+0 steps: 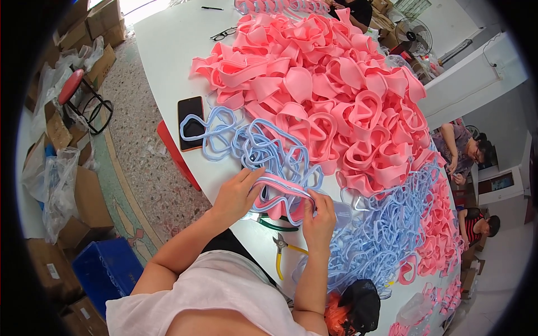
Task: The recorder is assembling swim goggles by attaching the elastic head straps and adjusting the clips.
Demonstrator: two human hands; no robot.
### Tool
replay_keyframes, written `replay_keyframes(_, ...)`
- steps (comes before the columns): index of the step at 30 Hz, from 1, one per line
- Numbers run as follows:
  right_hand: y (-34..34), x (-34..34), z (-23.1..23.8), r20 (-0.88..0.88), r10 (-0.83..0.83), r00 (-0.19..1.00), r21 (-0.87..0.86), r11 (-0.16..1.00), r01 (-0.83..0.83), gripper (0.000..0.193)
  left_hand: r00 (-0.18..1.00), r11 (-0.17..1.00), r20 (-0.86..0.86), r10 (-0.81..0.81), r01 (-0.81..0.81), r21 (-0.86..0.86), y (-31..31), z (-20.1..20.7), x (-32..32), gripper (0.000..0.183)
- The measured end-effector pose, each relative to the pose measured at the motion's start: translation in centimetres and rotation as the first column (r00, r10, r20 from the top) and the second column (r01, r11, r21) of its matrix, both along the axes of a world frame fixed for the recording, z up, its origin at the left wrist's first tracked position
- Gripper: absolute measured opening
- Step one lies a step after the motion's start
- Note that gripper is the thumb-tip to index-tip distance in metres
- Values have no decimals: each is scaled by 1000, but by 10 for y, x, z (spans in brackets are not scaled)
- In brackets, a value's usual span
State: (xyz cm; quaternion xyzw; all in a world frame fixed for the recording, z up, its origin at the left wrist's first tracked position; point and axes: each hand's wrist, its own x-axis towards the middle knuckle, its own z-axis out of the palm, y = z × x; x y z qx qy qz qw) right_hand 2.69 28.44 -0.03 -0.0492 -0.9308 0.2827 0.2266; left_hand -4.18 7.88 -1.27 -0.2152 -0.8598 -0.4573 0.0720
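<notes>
A soft pink loop with light blue edging point(284, 185) is stretched between my two hands above the table's near edge. My left hand point(236, 195) is closed on its left end. At the right end, my right hand point(319, 219) pinches it between thumb and fingers. Just beyond lies a tangle of light blue rings point(272, 140). Under and beside the hands are green-handled pliers point(276, 225), partly hidden, and yellow-handled cutting pliers point(281, 251).
A big heap of pink loops point(314, 81) covers the white table point(162, 50); more blue rings point(375, 229) lie right. A phone point(191, 120), glasses point(223, 34) and a black bag point(361, 305) rest there. A blue crate point(109, 274) stands left. Other people point(457, 148) sit at right.
</notes>
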Motion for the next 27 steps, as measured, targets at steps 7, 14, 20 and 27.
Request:
replay_keyframes(7, -2, 5, 0, 27, -1, 1000, 17, 1000, 1, 22, 976, 980, 193, -97, 61, 187, -1, -4, -2, 22)
replay_keyframes(14, -19, 8, 38, -104, 52, 993, -85, 995, -61, 24, 987, 915, 120, -109, 52, 401, 2, 18, 1, 19)
replay_keyframes(20, -33, 19, 52, 92, 68, 993, -416, 909, -24, 29, 930, 840, 300, -211, 16, 542, -2, 36, 8, 24)
replay_keyframes(27, -28, 23, 43, -270, 173, 947, -721, 616, -318, 53, 961, 767, 223, -164, -18, 641, -7, 39, 6, 23)
